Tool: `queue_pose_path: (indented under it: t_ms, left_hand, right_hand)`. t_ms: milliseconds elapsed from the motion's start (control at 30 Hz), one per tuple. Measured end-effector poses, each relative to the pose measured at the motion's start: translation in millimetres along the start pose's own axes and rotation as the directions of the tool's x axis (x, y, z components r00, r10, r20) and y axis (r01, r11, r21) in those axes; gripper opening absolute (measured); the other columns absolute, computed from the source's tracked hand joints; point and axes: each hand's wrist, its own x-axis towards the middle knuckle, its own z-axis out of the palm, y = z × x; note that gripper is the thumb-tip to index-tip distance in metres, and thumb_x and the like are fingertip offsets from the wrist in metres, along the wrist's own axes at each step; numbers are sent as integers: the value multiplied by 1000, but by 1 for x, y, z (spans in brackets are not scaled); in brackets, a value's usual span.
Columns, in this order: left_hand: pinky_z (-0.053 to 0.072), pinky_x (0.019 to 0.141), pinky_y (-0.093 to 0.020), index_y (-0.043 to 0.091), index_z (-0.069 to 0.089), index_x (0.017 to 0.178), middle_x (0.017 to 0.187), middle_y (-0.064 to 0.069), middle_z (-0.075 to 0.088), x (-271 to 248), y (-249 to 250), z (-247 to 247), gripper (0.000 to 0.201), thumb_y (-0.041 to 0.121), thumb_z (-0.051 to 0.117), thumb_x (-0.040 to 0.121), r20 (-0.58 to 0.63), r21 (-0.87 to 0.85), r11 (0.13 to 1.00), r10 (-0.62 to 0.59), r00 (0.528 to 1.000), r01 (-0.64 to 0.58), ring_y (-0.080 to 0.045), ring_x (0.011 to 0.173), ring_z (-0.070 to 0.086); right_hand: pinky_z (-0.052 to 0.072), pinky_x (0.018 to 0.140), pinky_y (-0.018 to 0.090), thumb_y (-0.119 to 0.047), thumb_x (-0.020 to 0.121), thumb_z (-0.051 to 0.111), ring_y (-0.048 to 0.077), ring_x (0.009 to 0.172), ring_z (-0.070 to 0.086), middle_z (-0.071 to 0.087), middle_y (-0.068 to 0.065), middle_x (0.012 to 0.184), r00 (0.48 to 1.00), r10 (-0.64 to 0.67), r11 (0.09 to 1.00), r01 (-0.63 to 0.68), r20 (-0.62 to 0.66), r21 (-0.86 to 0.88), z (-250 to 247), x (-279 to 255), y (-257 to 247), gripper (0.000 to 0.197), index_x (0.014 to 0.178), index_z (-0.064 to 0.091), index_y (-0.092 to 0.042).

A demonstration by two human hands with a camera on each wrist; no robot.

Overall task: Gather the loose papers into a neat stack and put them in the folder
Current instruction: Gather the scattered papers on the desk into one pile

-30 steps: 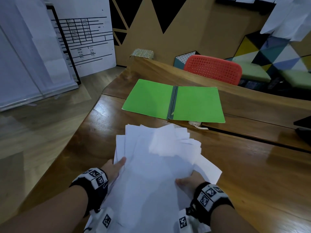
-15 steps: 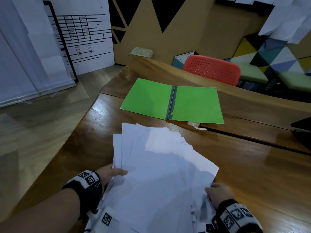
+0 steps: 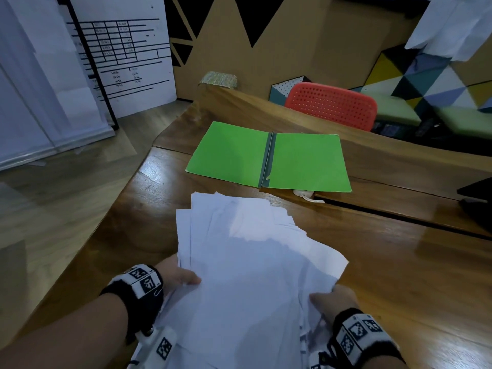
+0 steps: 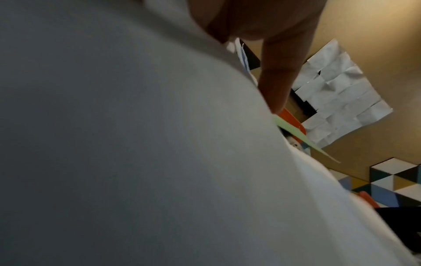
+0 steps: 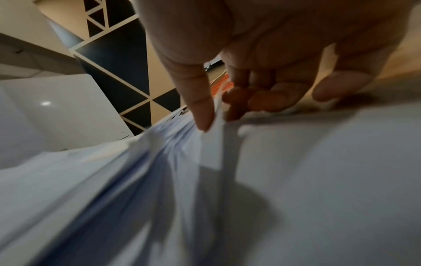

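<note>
Head view: both hands, left hand (image 3: pixel 177 274) and right hand (image 3: pixel 331 299), pinch the splayed white paper sheets (image 3: pixel 250 262) near the surface's front edge; tap edges square before reaching the open green card folder (image 3: pixel 269 158).

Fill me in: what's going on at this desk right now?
A person is gathering a pile of white papers on a wooden desk. The left hand holds the pile's left edge, and the right hand pinches sheets at its near right corner. The sheets are fanned and uneven, not yet a neat stack. A green folder lies open and flat farther back on the desk, with nothing in it. A red chair stands behind the desk.
</note>
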Motion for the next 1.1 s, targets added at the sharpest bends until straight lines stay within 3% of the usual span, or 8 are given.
queue_pose_path:
  t_ms: [100, 200, 333, 533, 667, 833, 1000, 1100]
  left_hand:
    - [51, 84, -37, 8, 57, 117, 106, -7, 69, 8, -5, 2, 84, 25, 83, 39, -11, 44, 998, -49, 999, 50, -24, 96, 64]
    - [47, 97, -41, 14, 58, 117, 116, -7, 67, 9, 0, 3, 82, 34, 85, 43, -156, 181, 973, -115, 981, 143, -27, 103, 62]
    - [47, 94, -38, 11, 49, 122, 124, -9, 59, 0, 13, 3, 80, 37, 82, 54, -364, 295, 892, -228, 903, 344, -29, 107, 57]
    - [49, 69, -34, -6, 66, 96, 71, -14, 73, -10, 11, -1, 28, 5, 74, 71, -151, -66, 952, -307, 940, 300, -31, 75, 64]
    - [50, 86, -37, -4, 67, 106, 103, -19, 70, -5, 5, 2, 50, 6, 83, 60, -109, -32, 944, -329, 938, 328, -34, 93, 65]
    - [50, 95, -43, 0, 70, 98, 100, -17, 72, 3, -2, 5, 73, 22, 91, 32, -118, -54, 943, -332, 936, 328, -35, 93, 67]
    - [53, 76, -35, -6, 69, 97, 90, -19, 71, -7, 2, 12, 52, 14, 87, 53, -95, -69, 943, -332, 938, 327, -33, 82, 67]
    - [52, 92, -40, -3, 68, 101, 103, -17, 71, 1, -8, 11, 84, 25, 90, 25, -169, -49, 939, -344, 923, 341, -33, 94, 66]
  right_hand:
    - [58, 73, 36, -5, 71, 64, 31, 77, 67, 68, 14, 79, 1000, 26, 1000, -26, 3, -14, 8, -8, -9, 4, 71, 61, -5]
    - [59, 73, 38, -8, 70, 67, 29, 75, 65, 67, 11, 82, 1000, -3, 999, 3, 17, -42, 8, -8, -10, 12, 78, 59, -8]
    - [50, 54, 24, -8, 73, 65, 20, 67, 60, 63, 5, 79, 998, -69, 994, 69, -4, -80, 5, -12, -12, 11, 80, 57, -13]
    - [57, 67, 43, -2, 65, 71, 38, 84, 66, 67, 17, 83, 989, 96, 995, -94, 109, -25, -1, -11, -17, 22, 85, 63, 3]
    - [56, 66, 32, -3, 73, 64, 29, 76, 64, 65, 10, 77, 1000, -21, 997, 22, 17, -76, 3, -13, -16, 6, 77, 60, -5]
    - [53, 69, 30, -8, 74, 63, 30, 80, 66, 67, 11, 81, 997, -78, 992, 77, -9, -98, 7, -16, -19, 7, 70, 58, -11]
    - [43, 71, 26, -14, 80, 65, 30, 111, 61, 55, 7, 89, 997, -53, 983, 63, 63, -170, 11, -11, -22, 13, 71, 56, -12]
    - [41, 71, 26, -22, 81, 66, 29, 111, 62, 65, 14, 103, 989, -147, 963, 151, 34, -224, 13, -12, -22, 15, 86, 55, -13]
